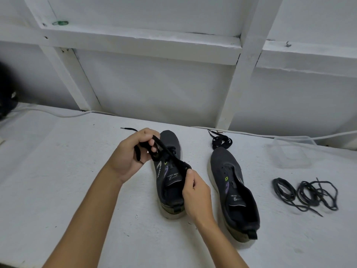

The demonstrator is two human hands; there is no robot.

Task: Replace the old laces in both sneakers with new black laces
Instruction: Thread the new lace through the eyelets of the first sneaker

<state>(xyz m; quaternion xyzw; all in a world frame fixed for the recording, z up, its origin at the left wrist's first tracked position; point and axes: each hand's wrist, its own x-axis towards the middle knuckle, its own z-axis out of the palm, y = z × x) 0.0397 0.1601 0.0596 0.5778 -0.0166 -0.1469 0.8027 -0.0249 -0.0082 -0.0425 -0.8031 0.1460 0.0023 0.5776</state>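
- The white table fills the bottom of the view. Its back edge meets a white wall with wooden beams. There is lots of bare room on the left side and in front of the shoes.
- Two dark sneakers stand side by side, toes pointing away toward the wall, heels toward the person. The left sneaker is under the hands. The right sneaker has no lace and sits apart from it.
- The left hand is curled around a flat black lace, held up above the left sneaker.
- The right hand pinches the same lace at the shoe's opening.
- Two thin old laces lie in loops to the right.
- Another new black lace is bunched just past the right sneaker's toe.
- A clear plastic box sits near the back right edge.
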